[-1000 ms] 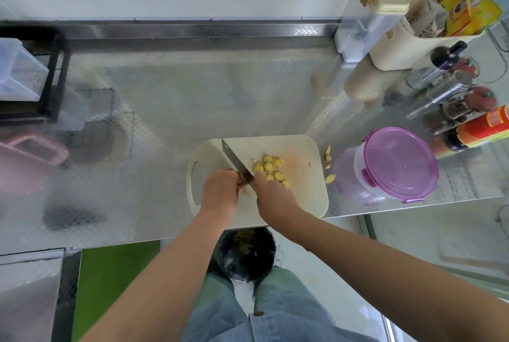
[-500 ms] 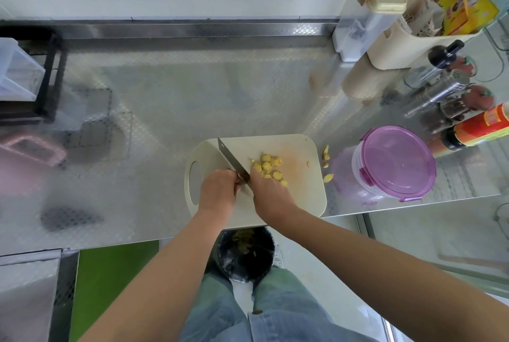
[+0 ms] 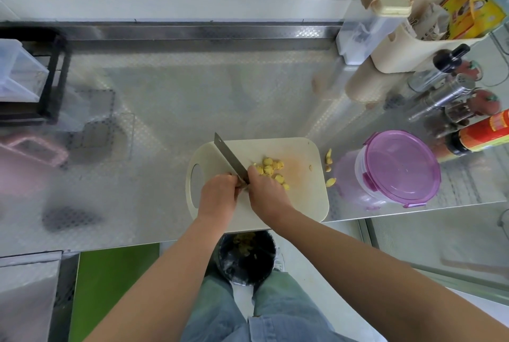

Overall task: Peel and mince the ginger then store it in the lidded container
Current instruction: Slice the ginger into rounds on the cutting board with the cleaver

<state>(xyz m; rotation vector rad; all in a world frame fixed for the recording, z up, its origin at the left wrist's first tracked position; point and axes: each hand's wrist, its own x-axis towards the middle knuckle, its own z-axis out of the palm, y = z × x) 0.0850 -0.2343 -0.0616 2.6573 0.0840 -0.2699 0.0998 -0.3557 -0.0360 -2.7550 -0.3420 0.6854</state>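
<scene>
Fingers of the left hand [image 3: 218,193] clench the handle of the steel-bladed knife [image 3: 230,158]. The right hand [image 3: 265,189] bunches over yellow ginger chunks [image 3: 270,168] on the cream plastic cutting board [image 3: 303,193]. Its grip is hidden, and the ginger lies just right of the blade, which points away and leftward.

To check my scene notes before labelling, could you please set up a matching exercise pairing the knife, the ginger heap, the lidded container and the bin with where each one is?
Things:
1 knife
2 ginger heap
3 lidded container
4 bin

Places:
A on the counter, right of the cutting board
B on the floor below the counter edge
C held by the right hand, blade over the board
D on the cutting board, right of the blade

Pairs: 1-C; 2-D; 3-A; 4-B
</scene>
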